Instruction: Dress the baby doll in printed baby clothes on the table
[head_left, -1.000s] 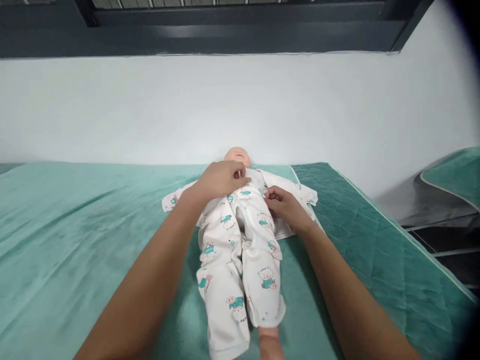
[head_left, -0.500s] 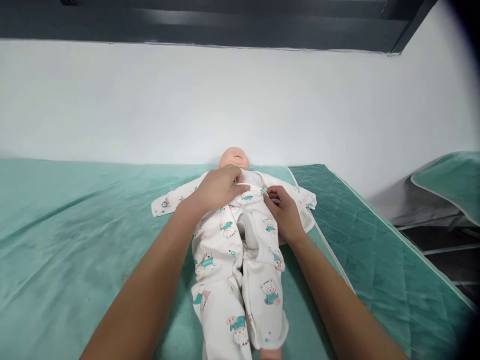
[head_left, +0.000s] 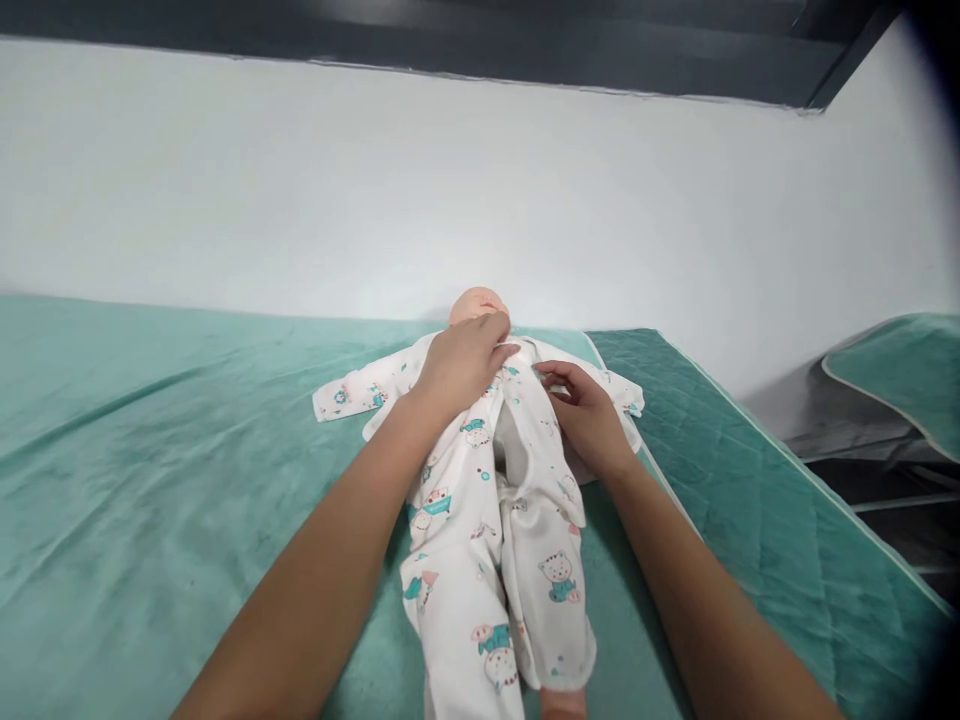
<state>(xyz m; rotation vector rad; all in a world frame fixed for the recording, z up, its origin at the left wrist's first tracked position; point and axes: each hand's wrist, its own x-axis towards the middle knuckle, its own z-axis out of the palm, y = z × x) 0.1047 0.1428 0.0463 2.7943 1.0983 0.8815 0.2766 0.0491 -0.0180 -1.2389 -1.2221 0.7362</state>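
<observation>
**Clearly, one dressed doll [head_left: 478, 303] on its back before you**

Left to right, you have one light green sheet [head_left: 187, 480], one white printed top [head_left: 366, 390] with its two sleeves spread, one pair of white printed trousers [head_left: 461, 565] with two legs, and one darker quilted pad [head_left: 757, 510]. The doll lies along the sheet, head toward the wall [head_left: 375, 190], with the trousers over its front; one bare ankle [head_left: 564, 705] shows below the right-hand trouser leg.

Your left hand [head_left: 466, 365] reaches in over the doll's chest, back of the hand up, fingers bent and the thumb and index tips only narrowly apart. Whether it grips the cloth, you can't tell from here. Your right hand [head_left: 589, 415] comes in beside the upper edge of the trousers, fingers curled toward the thumb with a small gap; whether it pinches anything is hidden too.

Against the frame half a second ago, your left hand has come up and now overlaps the lower part of the doll's head in view. Your right hand has edged up as well, and the trousers sit a little nearer the head.
</observation>
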